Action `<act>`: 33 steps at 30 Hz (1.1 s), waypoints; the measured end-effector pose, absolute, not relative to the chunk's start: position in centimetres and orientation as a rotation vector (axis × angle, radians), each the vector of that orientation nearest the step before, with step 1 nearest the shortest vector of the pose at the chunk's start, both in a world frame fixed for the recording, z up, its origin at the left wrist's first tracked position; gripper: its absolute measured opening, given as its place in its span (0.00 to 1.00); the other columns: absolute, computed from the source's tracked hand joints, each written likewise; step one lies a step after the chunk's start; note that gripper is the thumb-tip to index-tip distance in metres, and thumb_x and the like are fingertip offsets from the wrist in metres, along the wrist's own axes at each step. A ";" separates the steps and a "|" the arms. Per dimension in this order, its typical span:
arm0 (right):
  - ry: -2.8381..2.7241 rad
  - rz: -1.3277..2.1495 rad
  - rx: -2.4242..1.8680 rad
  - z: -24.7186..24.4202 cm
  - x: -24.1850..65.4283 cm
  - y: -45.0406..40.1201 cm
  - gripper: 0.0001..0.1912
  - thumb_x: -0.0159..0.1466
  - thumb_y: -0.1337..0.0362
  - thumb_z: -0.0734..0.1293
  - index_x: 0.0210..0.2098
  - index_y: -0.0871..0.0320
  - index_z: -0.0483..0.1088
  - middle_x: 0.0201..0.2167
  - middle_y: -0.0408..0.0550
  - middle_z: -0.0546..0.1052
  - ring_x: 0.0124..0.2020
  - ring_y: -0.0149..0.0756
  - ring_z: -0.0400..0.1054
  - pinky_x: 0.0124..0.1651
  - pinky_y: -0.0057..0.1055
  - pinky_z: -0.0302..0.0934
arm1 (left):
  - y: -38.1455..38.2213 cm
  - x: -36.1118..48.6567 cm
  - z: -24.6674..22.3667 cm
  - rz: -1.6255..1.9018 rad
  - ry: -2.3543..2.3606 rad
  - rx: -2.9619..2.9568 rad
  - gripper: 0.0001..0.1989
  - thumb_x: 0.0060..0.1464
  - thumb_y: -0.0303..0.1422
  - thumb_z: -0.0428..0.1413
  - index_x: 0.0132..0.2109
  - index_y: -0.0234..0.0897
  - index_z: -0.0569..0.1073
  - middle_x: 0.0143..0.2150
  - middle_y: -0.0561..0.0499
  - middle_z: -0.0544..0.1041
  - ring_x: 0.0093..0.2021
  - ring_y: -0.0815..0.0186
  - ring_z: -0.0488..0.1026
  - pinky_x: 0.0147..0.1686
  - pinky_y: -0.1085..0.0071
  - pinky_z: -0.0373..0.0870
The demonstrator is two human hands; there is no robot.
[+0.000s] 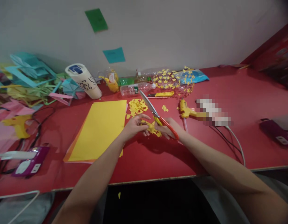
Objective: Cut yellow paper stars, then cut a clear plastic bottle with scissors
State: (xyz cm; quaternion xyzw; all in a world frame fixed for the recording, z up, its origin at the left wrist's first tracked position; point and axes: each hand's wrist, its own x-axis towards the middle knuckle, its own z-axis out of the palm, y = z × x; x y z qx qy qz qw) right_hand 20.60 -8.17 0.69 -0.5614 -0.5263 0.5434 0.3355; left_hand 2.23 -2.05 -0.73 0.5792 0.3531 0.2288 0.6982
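Observation:
My right hand [166, 128] is wrapped round the handles of red scissors [168, 126], whose blades point up and to the left. Between my two hands are yellow paper pieces [151, 127]; the fingers of my left hand [135, 125] curve round their left side, at the edge of the paper. Just beyond my left hand lies a pile of yellow paper scraps [136, 106], and a few small yellow stars [165, 108] lie to its right. A stack of yellow sheets [102, 130] rests to the left of my hands.
Clear plastic bottles [134, 89], a yellow cutter [164, 94] and a star-covered bottle [167, 79] lie along the wall. A yellow glue gun [187, 110] is on the right. Folded coloured paper [29, 77], a white roll [84, 81] and a purple power strip [30, 163] stand left.

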 end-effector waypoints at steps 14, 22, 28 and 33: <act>-1.291 1.030 -1.419 -0.1 21.3 -7.8 0.28 0.55 0.34 0.64 0.21 0.52 0.59 0.09 0.34 0.57 0.13 0.29 0.56 0.24 0.31 0.58 | -0.5 1.6 -0.8 0.796 0.930 1.185 0.15 0.42 0.35 0.63 0.32 0.38 0.64 0.23 0.56 0.78 0.19 0.72 0.73 0.18 0.79 0.64; -1.825 0.917 -1.690 0.1 21.3 -8.3 0.30 0.54 0.32 0.64 0.22 0.54 0.60 0.18 0.39 0.61 0.22 0.30 0.55 0.26 0.29 0.49 | -0.2 1.0 -0.1 1.204 0.947 1.119 0.14 0.45 0.37 0.62 0.33 0.40 0.65 0.20 0.58 0.74 0.15 0.75 0.66 0.14 0.79 0.57; -1.944 0.890 -1.819 0.2 21.1 -8.4 0.33 0.53 0.28 0.58 0.21 0.53 0.54 0.18 0.38 0.57 0.21 0.30 0.50 0.26 0.30 0.46 | -0.3 0.9 0.4 1.364 0.900 1.062 0.12 0.46 0.38 0.62 0.32 0.39 0.66 0.22 0.57 0.74 0.17 0.76 0.67 0.15 0.80 0.56; -1.907 1.000 -1.710 0.5 21.0 -8.5 0.34 0.53 0.27 0.57 0.19 0.53 0.54 0.18 0.38 0.56 0.21 0.29 0.50 0.25 0.29 0.46 | -0.5 0.8 0.6 1.262 0.914 1.087 0.09 0.46 0.32 0.60 0.33 0.39 0.67 0.18 0.61 0.69 0.14 0.78 0.59 0.13 0.79 0.51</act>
